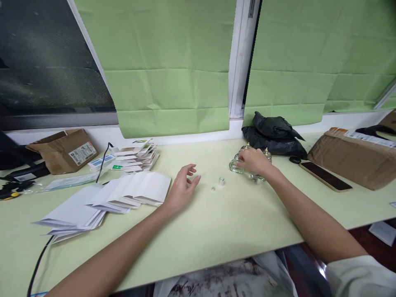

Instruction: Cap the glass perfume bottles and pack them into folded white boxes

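My right hand (254,161) reaches down over a cluster of clear glass pieces (235,166) with gold-coloured tops, right of the table's middle. Its fingers are bent round one of these pieces, and the hand hides much of the cluster. My left hand (182,187) rests to the left with fingers loosely curved and apart, nothing in it. Between the hands stand a small silvery cap (221,181) and a tinier pale round piece (213,188). Beside my left hand lie folded white cartons (145,185), overlapping in a row.
More flat cartons (137,156) are stacked behind, near an open cardboard box (63,152). A black plastic bag (274,134) sits by the window wall. To the right are a phone (324,176) and a brown parcel (355,159). A black cable (38,264) crosses the left side.
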Available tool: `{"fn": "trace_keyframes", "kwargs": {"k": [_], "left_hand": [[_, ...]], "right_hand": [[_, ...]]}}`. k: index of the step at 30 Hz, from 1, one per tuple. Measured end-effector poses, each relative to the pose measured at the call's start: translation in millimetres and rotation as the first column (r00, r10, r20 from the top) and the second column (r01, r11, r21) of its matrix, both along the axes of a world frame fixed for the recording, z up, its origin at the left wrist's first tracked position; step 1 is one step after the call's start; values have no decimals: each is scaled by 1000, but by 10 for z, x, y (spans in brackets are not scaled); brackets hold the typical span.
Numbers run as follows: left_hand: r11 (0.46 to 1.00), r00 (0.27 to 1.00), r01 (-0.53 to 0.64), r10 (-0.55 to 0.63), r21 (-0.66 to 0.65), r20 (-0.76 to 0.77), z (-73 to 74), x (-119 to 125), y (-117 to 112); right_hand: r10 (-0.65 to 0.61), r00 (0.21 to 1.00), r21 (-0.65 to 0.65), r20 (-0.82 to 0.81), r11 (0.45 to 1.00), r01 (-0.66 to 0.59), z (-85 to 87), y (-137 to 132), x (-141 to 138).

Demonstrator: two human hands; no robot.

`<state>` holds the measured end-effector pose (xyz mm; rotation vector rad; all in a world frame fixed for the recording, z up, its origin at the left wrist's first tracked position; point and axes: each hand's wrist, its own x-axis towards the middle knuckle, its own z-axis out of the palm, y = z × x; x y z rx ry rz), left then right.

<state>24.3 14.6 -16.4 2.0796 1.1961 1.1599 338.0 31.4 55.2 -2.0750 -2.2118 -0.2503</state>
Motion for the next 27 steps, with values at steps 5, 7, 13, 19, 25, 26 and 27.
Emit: {"fn": "trace_keyframes", "kwargs": {"k": [5,7,13,19,25,26,27], "left_hand": [[1000,1000,-4,4,-22,-16,18,5,-24],[1000,1000,-3,3,-22,-17,23,5,-28],[1000,1000,9,-9,1,-15,7,-6,-14],[1000,999,-7,6,-10,-32,0,-15,-7],[1000,999,-12,13,9,-44,-11,-39,10],[1000,999,-13,14,13,-45,-12,-42,14],[1000,999,-13,13,16,-46,-12,-45,17]], "right_hand": [[-52,996,38,71,998,50,-33,-11,-12],[-57,995,54,83,997,52,-50,-17,-20],[-74,994,77,80,995,68,-91,-16,-16],[-20,998,201,54,979,9,-75,-94,-44],[598,738,25,-313,782,-622,-106,-242,-341],[618,701,-19,-356,745,-667,-148,-253,-401],[628,678,-51,-381,718,-694,-197,-261,-456]]}}
